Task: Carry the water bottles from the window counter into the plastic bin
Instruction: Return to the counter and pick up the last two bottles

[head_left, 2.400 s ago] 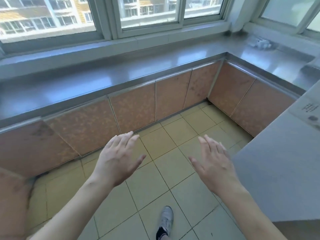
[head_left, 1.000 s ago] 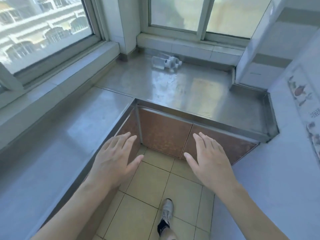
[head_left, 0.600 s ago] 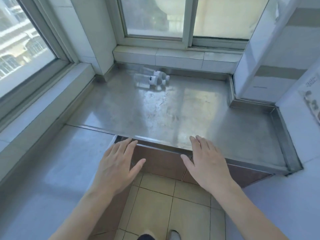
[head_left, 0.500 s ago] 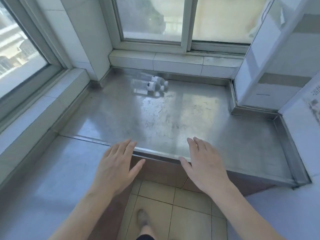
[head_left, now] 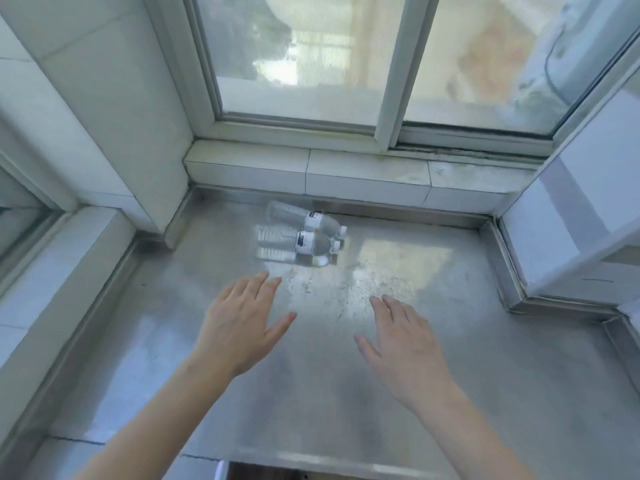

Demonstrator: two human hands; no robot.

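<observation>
Two clear water bottles with white labels lie on their sides, touching, at the back of the steel window counter (head_left: pixel 450 358). The nearer bottle (head_left: pixel 301 242) lies in front of the farther bottle (head_left: pixel 304 219), both caps pointing right. My left hand (head_left: pixel 242 323) hovers over the counter a short way in front of the bottles, fingers apart and holding nothing. My right hand (head_left: pixel 405 344) hovers beside it to the right, also spread and holding nothing. No plastic bin is in view.
A tiled sill (head_left: pixel 363 171) and a sliding window (head_left: pixel 391 64) stand behind the bottles. A white wall pillar (head_left: pixel 114 116) bounds the left back corner and a white block (head_left: pixel 571 220) the right. The counter's front edge (head_left: pixel 311 460) is just below my forearms.
I have come closer to the counter. Both hands have moved forward from above its front edge to over its surface, nearer the bottles. The bottles have not moved.
</observation>
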